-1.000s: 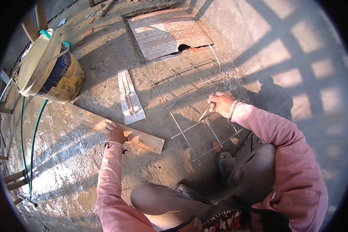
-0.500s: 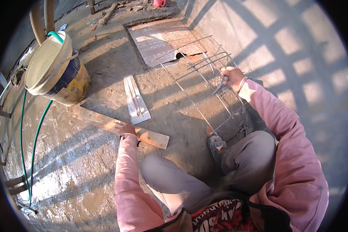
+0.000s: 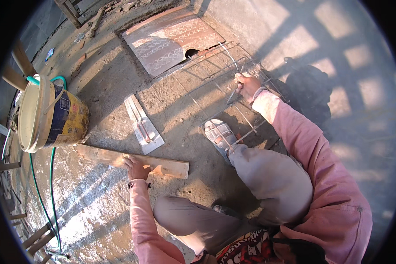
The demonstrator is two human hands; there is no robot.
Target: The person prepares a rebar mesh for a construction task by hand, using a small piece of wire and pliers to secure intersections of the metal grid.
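My left hand (image 3: 136,168) is closed over a flat wooden board (image 3: 171,168) lying on wet concrete, its fingers across the far edge. My right hand (image 3: 247,86) is closed around a slim grey metal hand tool (image 3: 231,97), of a kind I cannot make out. This hand is at a grid of thin steel bars (image 3: 215,79); whether it also grips a bar is hidden. My sandalled foot (image 3: 218,132) is by the grid's near-left side. Between the board and the grid lies a metal plastering float (image 3: 143,125) with its handle up.
A paint bucket (image 3: 70,114) stands at the left, with a green hose (image 3: 53,193) beside and behind it. A patterned sheet (image 3: 174,39) covers a floor recess at the far side. A grey wall (image 3: 330,57) rises on the right. Wooden legs (image 3: 22,66) stand far left.
My right foot has moved forward and left beside the grid. My right hand has shifted slightly left and its tool has turned. My left hand stays on the board. The view has tilted.
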